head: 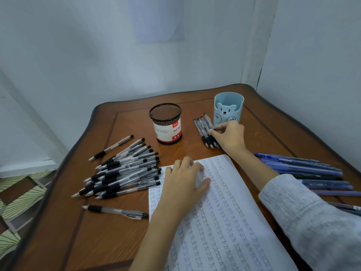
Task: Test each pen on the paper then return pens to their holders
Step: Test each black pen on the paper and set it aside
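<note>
**Pens beside the bear cup — right hand on them**

Head view: the small row of pens [204,130] lies on the table [273,133] just left of the blue bear cup [228,108]. Its long axis runs away from me, with the tips pointing back toward the paper [224,212]. The right hand [228,135] is the nearer one. Its fingers curl onto the right side of the row and seem to pinch a pen at its black grip, though I cannot tell whether anything is lifted. The left hand [185,178] lies flat and relaxed on the paper's far corner, holding nothing.

A big pile of black pens [125,171] sits to the left, blue pens [312,173] to the right, and the mesh holder [166,122] is well apart from the row. I judge the next move is short — tip a pen upright and drop it over the cup's rim just beyond the fingers.
</note>
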